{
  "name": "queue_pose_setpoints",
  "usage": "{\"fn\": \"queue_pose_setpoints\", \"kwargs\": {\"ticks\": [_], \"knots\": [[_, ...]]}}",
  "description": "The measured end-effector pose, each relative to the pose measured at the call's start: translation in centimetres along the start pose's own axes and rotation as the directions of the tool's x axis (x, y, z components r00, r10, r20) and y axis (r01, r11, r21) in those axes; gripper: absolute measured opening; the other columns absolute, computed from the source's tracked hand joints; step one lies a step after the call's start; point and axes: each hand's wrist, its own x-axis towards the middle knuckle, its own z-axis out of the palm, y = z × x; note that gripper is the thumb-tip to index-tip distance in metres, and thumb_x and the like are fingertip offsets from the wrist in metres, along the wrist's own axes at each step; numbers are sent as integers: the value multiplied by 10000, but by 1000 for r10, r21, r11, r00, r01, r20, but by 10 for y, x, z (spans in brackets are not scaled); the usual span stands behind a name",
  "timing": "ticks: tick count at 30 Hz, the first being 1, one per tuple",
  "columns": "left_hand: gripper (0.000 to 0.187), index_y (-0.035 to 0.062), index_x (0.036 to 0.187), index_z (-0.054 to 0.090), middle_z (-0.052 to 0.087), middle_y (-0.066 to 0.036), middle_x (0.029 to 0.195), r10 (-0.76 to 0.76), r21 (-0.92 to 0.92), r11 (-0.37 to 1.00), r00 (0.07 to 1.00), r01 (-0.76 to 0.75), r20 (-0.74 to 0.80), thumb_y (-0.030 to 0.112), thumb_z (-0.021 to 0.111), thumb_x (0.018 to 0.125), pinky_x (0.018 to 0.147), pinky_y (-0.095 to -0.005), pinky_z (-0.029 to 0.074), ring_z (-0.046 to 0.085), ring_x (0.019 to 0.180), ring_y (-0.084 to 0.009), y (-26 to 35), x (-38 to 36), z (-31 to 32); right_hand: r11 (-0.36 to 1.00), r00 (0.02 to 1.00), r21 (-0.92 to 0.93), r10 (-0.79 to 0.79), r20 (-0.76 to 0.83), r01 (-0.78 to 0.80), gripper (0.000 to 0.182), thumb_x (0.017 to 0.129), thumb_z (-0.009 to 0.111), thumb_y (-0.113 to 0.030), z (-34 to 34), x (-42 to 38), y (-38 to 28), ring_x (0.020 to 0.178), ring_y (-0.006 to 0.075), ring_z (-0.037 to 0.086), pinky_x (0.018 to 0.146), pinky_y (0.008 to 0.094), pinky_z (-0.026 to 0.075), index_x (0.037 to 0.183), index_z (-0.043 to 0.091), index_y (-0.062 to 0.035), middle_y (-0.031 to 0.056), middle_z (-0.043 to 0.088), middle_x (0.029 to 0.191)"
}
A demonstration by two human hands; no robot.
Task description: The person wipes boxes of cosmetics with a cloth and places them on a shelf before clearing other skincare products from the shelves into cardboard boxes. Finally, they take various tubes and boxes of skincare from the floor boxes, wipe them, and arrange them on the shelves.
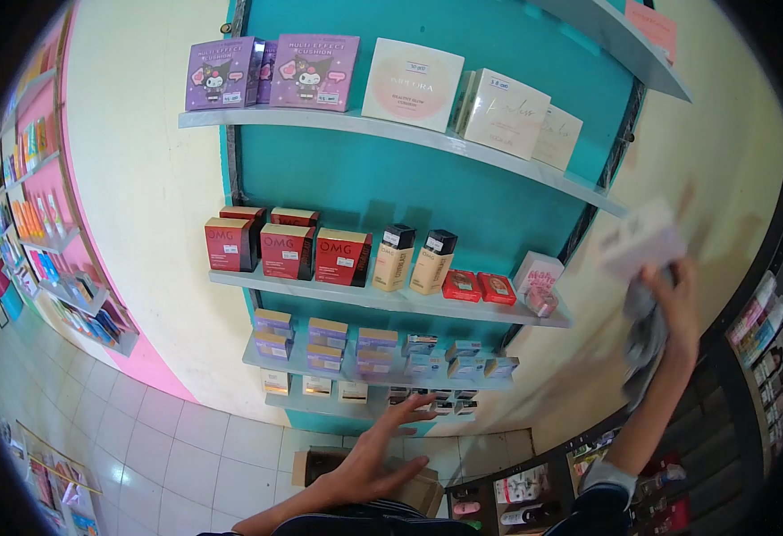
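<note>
At the right, my right hand (674,295) is closed on a small white box (640,239), blurred by motion, off the right ends of the shelves. A grey cloth (647,344) hangs down from the same hand. My left hand (375,460) is low in the middle with fingers spread, holding nothing. It appears in front of the lowest shelf (306,402) and above an open cardboard box (422,487) on the floor. Nearest to my right hand on the shelves are a white and pink box (537,272) and a small pink item (541,302).
The top shelf (302,117) bears purple cushion boxes (315,73) and white boxes (414,82). Below stand red boxes (344,257), two beige bottles (395,259) and small lilac boxes (327,335). A dark rack (521,482) of goods curves round the lower right.
</note>
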Motion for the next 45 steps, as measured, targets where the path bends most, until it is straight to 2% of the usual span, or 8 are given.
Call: {"fn": "queue_pose_setpoints", "kwargs": {"ticks": [5,8,17,27,30,33,34,45], "knots": [[783,99,1325,90,306,-180,1293,-87,43,995,994,90,-60,8,581,722,849,-408,400,437,1100,-285,-6,-15,-10,999,974,-35,-18,226,26,438,713,645,-294,-15,90,-17,763,107,498,691,226,389,962,543,52,59,555,844],[800,96,1326,66,321,-180,1280,-119,27,992,986,123,-119,14,580,720,837,-401,407,455,1077,-276,-10,-25,-13,1000,964,-3,-24,265,26,411,702,666,-260,0,118,-13,733,113,531,657,218,414,948,559,50,80,576,853],[814,92,1325,52,360,-171,1243,-191,76,974,957,212,-218,22,582,710,825,-394,416,482,1036,-268,-11,-37,-21,989,896,53,100,434,-136,482,681,697,-214,47,144,-1,821,129,550,769,229,427,1024,517,72,98,573,949],[793,86,1321,69,369,-167,1238,-201,66,973,954,220,-221,33,575,713,815,-386,423,497,1016,-265,-11,-38,-23,989,895,9,131,425,-149,562,635,731,-256,55,145,-2,787,127,547,750,220,430,1032,506,73,101,572,925],[795,130,1325,46,354,-164,1238,-226,61,969,955,241,-192,57,571,734,838,-395,410,487,1023,-253,-11,-39,-25,996,931,23,69,359,-82,483,611,751,-240,55,144,0,671,134,563,634,235,474,932,543,55,103,582,822],[796,134,1326,48,351,-165,1240,-239,47,966,951,253,-196,68,577,735,837,-399,409,487,1022,-252,-13,-42,-27,993,922,48,80,380,-106,496,618,746,-243,54,144,2,668,128,558,632,233,473,957,536,51,100,580,821],[798,136,1326,48,351,-166,1240,-238,52,966,951,253,-195,73,580,735,838,-402,409,487,1023,-251,-14,-43,-28,992,903,-19,120,414,-123,526,657,711,-255,51,143,-2,760,113,545,699,210,449,1022,506,63,92,559,918],[799,152,1327,56,355,-163,1237,-247,37,966,955,256,-167,83,587,734,843,-411,405,493,1016,-251,-17,-50,-39,984,891,41,141,432,-176,516,677,707,-192,46,145,5,755,93,553,694,204,460,1059,478,66,69,565,925]]}}
